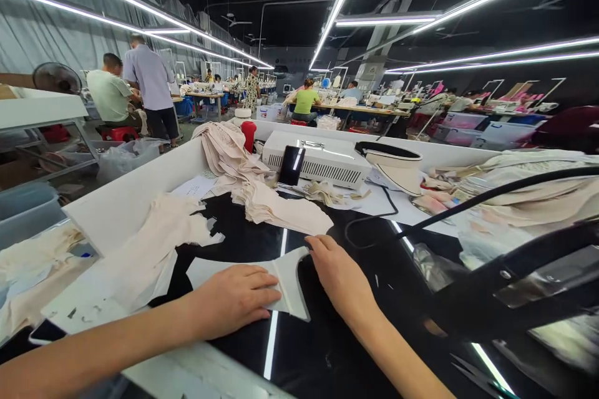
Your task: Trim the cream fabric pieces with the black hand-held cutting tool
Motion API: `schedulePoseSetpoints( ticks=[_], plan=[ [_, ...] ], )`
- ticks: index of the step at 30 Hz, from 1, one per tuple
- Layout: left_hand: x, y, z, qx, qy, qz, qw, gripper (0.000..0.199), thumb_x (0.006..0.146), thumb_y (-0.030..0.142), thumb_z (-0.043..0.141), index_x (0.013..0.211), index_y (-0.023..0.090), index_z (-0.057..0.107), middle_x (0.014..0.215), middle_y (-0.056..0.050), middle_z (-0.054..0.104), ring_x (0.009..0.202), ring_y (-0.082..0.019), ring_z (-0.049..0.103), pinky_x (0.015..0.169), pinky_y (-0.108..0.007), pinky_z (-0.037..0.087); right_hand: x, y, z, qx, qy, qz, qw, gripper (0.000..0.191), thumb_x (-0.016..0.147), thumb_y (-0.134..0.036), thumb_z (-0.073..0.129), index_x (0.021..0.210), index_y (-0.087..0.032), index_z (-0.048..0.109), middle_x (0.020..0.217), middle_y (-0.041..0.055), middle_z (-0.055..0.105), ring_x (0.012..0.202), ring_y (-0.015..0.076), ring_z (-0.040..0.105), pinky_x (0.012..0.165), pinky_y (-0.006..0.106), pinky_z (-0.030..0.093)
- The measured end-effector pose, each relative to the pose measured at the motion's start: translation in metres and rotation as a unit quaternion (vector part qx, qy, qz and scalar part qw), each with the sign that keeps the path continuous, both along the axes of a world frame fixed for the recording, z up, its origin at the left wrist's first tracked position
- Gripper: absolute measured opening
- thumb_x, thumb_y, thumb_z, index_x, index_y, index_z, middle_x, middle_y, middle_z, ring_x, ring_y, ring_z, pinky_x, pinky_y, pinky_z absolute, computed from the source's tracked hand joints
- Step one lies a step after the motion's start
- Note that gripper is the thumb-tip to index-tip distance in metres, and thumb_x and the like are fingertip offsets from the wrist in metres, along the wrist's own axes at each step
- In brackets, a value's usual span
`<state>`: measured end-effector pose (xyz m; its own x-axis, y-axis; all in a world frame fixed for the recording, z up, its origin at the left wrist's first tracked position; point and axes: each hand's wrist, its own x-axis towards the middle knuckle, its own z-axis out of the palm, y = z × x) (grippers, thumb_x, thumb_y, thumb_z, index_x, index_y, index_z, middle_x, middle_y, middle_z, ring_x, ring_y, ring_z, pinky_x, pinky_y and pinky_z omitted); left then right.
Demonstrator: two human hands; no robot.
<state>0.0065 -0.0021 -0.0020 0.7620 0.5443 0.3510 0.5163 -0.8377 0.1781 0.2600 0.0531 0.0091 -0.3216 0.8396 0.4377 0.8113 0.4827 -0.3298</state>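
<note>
A pale, curved flat piece (292, 277) lies on the glossy black tabletop (243, 352). Across its middle rests my left hand (238, 299), palm down with the fingers spread. At the piece's upper right corner is my right hand (332, 265), its fingertips bent together at the edge; whether they pinch the corner is too small to tell. Just beyond my hands lies a fanned stack of beige fabric pieces (285, 209). More beige fabric (154, 243) is heaped to the left of the pale piece.
A white metal box (318, 159) stands at the back, with a phone (291, 165) leaning against it and a red bottle (249, 135) beside it. A black machine arm (505, 280) reaches in from the right. Scissors (475, 377) lie near the front right. Several people work beyond.
</note>
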Motion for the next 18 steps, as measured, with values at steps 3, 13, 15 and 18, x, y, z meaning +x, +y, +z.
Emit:
schedulePoseSetpoints(
  ticks=[3, 13, 15, 18],
  plan=[
    [-0.003, 0.000, 0.002, -0.010, -0.002, -0.009, 1.000, 0.029, 0.101, 0.024, 0.066, 0.129, 0.019, 0.066, 0.137, -0.011, 0.067, 0.126, -0.026, 0.064, 0.113, -0.041, 0.051, 0.003, -0.022, 0.002, 0.022, -0.025, 0.043, 0.999, 0.029, 0.102, -0.015, 0.046, 0.118, -0.021, 0.069, 0.114, 0.0110, 0.074, 0.099, 0.0239, 0.072, 0.081, 0.035, 0.062],
    [-0.001, 0.001, 0.007, -0.051, 0.010, -0.005, 0.999, 0.034, 0.100, 0.021, 0.066, 0.134, 0.022, 0.061, 0.126, -0.008, 0.067, 0.119, -0.026, 0.063, 0.108, -0.040, 0.052, -0.015, -0.088, -0.007, 0.063, -0.086, 0.161, 0.981, 0.026, 0.096, -0.002, 0.055, 0.103, -0.022, 0.070, 0.092, 0.0002, 0.076, 0.077, 0.0168, 0.069, 0.071, 0.029, 0.057],
    [-0.001, 0.002, 0.005, -0.029, 0.010, -0.010, 0.999, 0.032, 0.099, 0.019, 0.067, 0.130, 0.023, 0.063, 0.122, -0.008, 0.067, 0.115, -0.026, 0.064, 0.109, -0.044, 0.051, -0.015, -0.092, -0.001, 0.098, -0.086, 0.164, 0.978, 0.026, 0.100, -0.004, 0.051, 0.107, -0.021, 0.069, 0.095, 0.0013, 0.077, 0.077, 0.0170, 0.068, 0.069, 0.030, 0.056],
    [-0.002, 0.003, 0.005, -0.014, -0.001, -0.020, 1.000, 0.029, 0.098, 0.018, 0.066, 0.126, 0.025, 0.064, 0.117, -0.007, 0.067, 0.109, -0.024, 0.067, 0.115, -0.047, 0.046, -0.003, -0.107, 0.017, 0.194, -0.081, 0.176, 0.962, 0.029, 0.106, -0.011, 0.043, 0.115, -0.018, 0.070, 0.100, 0.0037, 0.080, 0.083, 0.0161, 0.071, 0.074, 0.029, 0.056]
  ],
)
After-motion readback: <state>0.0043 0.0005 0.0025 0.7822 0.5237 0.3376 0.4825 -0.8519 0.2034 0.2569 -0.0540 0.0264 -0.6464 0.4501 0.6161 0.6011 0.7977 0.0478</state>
